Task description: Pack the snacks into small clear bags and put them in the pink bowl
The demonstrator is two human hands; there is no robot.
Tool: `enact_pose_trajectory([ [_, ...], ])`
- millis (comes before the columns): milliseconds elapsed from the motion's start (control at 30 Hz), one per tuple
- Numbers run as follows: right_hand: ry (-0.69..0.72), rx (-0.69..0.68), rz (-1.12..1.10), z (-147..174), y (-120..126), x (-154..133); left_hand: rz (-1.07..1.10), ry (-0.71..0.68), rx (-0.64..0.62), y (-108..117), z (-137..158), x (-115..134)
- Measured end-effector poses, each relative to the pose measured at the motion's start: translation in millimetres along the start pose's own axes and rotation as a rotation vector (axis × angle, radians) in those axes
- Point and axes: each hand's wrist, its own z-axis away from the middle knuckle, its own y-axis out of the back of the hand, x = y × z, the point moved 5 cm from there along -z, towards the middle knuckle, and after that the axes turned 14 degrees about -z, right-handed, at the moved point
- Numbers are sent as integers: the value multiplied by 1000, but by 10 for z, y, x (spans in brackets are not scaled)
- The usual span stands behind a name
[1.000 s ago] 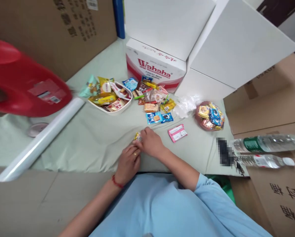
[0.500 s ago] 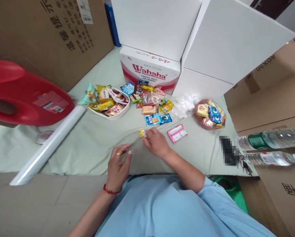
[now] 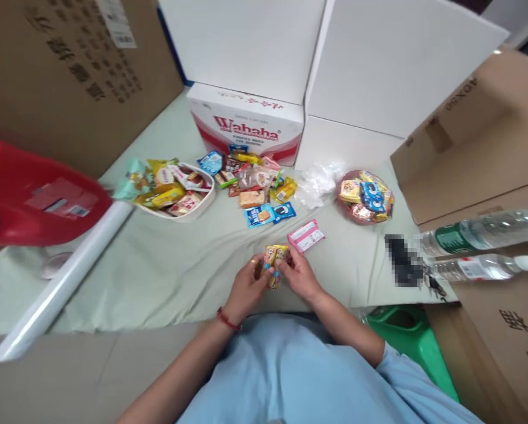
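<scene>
Close to the front edge of the cloth, a yellow snack packet (image 3: 271, 254) is held between both hands. My left hand (image 3: 249, 284) grips its left side, thumb on the front. On its right side, my right hand (image 3: 299, 272) pinches it with thumb and fingers. A pink-and-white packet (image 3: 306, 236) lies flat just beyond my right hand. Farther back are two blue snack packets (image 3: 259, 215) and a loose heap of wrapped snacks (image 3: 251, 176). A white oval dish (image 3: 197, 211) of snacks stands to the left, and a reddish round bowl (image 3: 344, 211) of small packets to the right.
Clear plastic wrap (image 3: 319, 184) lies beside the bowl. Behind stands a Wahaha carton (image 3: 246, 126). At left are a red jug (image 3: 47, 200) and a white roll (image 3: 65, 285). Plastic bottles (image 3: 488, 235) and keys (image 3: 434, 285) are at right, above a green stool (image 3: 416, 341).
My left hand has come in to the right and closed on the yellow packet. The packet is now spread between both hands, closer to my body. The view has shifted slightly.
</scene>
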Motion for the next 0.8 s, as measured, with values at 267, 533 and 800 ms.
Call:
enact_pose_trajectory([
  [267,414,537,380,-51,1795,-1366,-692,-159,370,658,299,-321],
  [533,426,880,707,-1002,3105,-2599,-1091,-506,543,642,502,-535],
  [800,67,854,1370,-1432,2976,-1871,-1184,-608,562,564,483,-467],
])
